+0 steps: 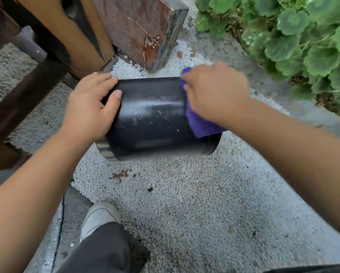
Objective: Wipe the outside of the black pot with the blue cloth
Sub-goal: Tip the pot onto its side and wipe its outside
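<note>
Nearest, a dark trouser leg (106, 251) and a white shoe (99, 215) stand at the edge of a pebbled ground (184, 203), with a few dry leaf scraps (121, 173) lying on it ahead of the shoe. Both bare forearms reach forward over the pebbles to the pot (151, 117), which is held on its side above the ground, its black wall up and speckled with pale marks, a metal rim showing at its left end. The left hand (92, 107) grips that left end, thumb laid on the black wall and fingers (104, 77) curled over the far edge. The right hand (214, 91) is at the pot's right end, its fingers closed on the cloth (202, 123) and pressing it against the wall; the cloth hangs below the hand and covers the right edge. Beyond the pot stand a wooden post (70, 30) and a dark stone block (143, 30), and to the right, green leaves (295, 36).
</note>
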`<action>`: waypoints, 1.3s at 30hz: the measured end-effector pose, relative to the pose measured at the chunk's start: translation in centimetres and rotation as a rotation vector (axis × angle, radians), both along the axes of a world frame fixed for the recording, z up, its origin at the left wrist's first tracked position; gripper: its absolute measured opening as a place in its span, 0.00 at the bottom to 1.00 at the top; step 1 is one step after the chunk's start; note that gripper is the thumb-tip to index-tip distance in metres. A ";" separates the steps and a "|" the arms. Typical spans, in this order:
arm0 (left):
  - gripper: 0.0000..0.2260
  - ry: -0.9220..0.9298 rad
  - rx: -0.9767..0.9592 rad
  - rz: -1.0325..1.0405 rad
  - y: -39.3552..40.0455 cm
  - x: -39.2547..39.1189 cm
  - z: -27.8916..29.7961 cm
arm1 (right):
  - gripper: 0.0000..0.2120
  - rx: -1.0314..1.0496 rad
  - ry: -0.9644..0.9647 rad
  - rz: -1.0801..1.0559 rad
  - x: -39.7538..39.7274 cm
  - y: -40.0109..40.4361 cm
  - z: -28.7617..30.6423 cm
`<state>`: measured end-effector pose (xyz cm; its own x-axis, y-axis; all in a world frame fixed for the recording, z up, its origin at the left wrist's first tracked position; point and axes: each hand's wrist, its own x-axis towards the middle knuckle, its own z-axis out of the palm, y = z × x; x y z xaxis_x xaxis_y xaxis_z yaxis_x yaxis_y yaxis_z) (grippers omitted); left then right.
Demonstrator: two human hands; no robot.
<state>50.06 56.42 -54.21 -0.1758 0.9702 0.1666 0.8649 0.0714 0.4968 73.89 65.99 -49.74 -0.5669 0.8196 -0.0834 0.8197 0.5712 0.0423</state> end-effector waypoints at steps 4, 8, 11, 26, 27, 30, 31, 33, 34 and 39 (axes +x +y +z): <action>0.16 0.009 -0.007 0.014 -0.4 0.1 -0.1 | 0.10 -0.120 -0.318 -0.196 3.3 4.5 3.1; 0.17 0.002 -0.005 0.004 -0.4 0.2 -0.1 | 0.08 -0.175 -0.449 -0.340 6.0 5.7 5.7; 0.19 0.008 -0.014 0.004 -0.5 0.3 -0.1 | 0.09 -0.042 -0.156 -0.218 4.9 4.9 6.0; 0.21 0.077 0.013 0.044 -1.0 0.1 -0.9 | 0.07 -0.037 -0.807 0.277 1.2 2.7 5.1; 0.21 0.074 0.014 0.048 -1.1 0.1 -1.0 | 0.03 -0.038 -0.932 0.252 1.8 2.8 5.8; 0.22 0.071 0.011 0.050 -0.9 0.0 -1.3 | 0.10 -0.057 -0.979 0.133 3.2 4.2 7.2; 0.22 0.072 0.014 0.048 -0.9 0.0 -1.3 | 0.10 -0.066 -0.901 0.095 3.4 4.7 7.5; 0.22 0.076 0.033 0.049 -1.0 0.0 -1.3 | 0.12 -0.073 -0.664 0.049 3.0 5.1 7.3; 0.21 0.082 0.044 0.047 -1.0 0.1 -1.3 | 0.14 -0.065 -0.548 0.078 2.4 4.8 7.0; 0.19 0.098 0.048 0.046 -1.0 0.0 -1.3 | 0.13 -0.128 -0.309 0.208 -0.7 3.4 3.0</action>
<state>50.11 55.40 -55.54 -0.2011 0.9519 0.2312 0.9056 0.0907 0.4142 73.23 69.37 -46.69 -0.6521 0.6614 -0.3706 0.6452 0.7408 0.1866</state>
